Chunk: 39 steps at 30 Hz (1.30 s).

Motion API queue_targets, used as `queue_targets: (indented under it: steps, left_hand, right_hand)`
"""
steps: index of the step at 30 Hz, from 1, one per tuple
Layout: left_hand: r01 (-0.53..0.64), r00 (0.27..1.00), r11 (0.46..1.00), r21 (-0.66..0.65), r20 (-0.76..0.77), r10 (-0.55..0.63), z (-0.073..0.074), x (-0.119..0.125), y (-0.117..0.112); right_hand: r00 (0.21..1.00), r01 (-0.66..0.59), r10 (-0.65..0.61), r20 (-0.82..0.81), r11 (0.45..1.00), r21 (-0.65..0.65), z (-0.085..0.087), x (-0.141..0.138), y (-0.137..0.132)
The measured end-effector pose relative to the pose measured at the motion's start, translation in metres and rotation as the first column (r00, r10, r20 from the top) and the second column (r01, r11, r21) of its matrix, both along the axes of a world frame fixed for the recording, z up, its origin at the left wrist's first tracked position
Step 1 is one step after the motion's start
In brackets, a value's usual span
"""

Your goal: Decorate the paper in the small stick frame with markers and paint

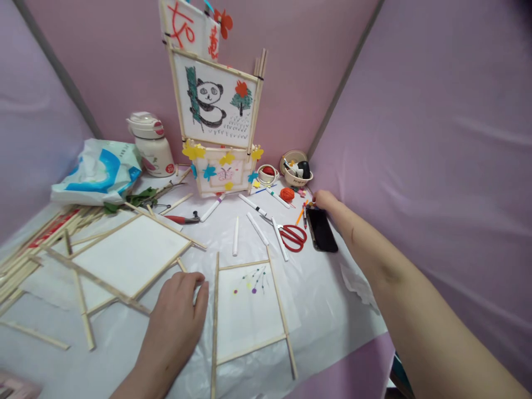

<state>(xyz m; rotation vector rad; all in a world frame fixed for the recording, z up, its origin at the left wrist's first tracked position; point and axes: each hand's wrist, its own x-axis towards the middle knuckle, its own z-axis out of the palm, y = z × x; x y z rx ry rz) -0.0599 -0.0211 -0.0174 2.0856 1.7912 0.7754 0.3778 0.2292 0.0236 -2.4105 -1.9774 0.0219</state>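
My left hand [178,302] lies palm down on the white table cover, fingers slightly bent, thumb apart, holding nothing. Just right of it is a wooden-stick frame [215,310] backed with white paper [249,327], which bears a small drawing of coloured dots and thin lines. My right hand [324,199] reaches far forward at the right, beyond a black phone [322,230]. Its fingertips are mostly hidden, near small colourful items, so what they touch cannot be made out. Close by lie orange-red yarn [287,194], red-handled scissors [293,238] and several white markers [257,228].
A tall stick-and-paper lantern with a panda drawing [216,105] stands at the back. Left are a white bottle [152,147], a wipes packet [97,172], more stick frames [128,257] and loose sticks [25,277]. Beige baskets [297,178] stand back right, below the purple side wall [436,138].
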Motion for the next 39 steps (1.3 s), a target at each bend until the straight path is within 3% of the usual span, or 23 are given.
queue_targets:
  steps: [4, 10, 22, 28, 31, 35, 39]
  left_hand:
    - [-0.006, 1.0, 1.0, 0.001, 0.007, 0.006, 0.0, 0.001, -0.001]
    - [-0.005, 1.0, 1.0, -0.004, 0.004, 0.005, 0.001, 0.001, -0.001]
    - [0.002, 1.0, 1.0, 0.025, -0.008, -0.002, -0.002, 0.001, -0.001]
    - [0.004, 1.0, 1.0, 0.018, -0.008, -0.004, -0.002, 0.001, 0.0]
    - [0.007, 1.0, 1.0, 0.007, -0.002, -0.007, -0.001, 0.001, -0.001]
    - [0.005, 1.0, 1.0, -0.001, 0.002, -0.005, -0.001, 0.001, -0.001]
    - [0.004, 1.0, 1.0, -0.017, -0.004, -0.004, -0.001, 0.001, 0.0]
  right_hand:
    - [0.999, -0.024, 0.028, 0.023, 0.99, -0.138, -0.002, 0.001, 0.0]
    - [0.994, -0.112, 0.108, -0.034, 0.978, -0.175, -0.007, 0.004, 0.001]
    - [0.952, -0.088, 0.138, -0.272, 0.979, 0.186, -0.034, -0.015, 0.003]
    - [0.947, -0.042, 0.111, -0.303, 0.973, 0.225, -0.045, -0.032, 0.012]
    - [0.95, -0.027, 0.098, -0.295, 0.971, 0.237, -0.037, -0.024, 0.01]
    - [0.969, 0.017, 0.047, -0.244, 0.967, 0.254, -0.013, 0.002, 0.001]
    - [0.982, 0.029, 0.007, -0.188, 0.982, 0.188, 0.001, 0.021, -0.005]
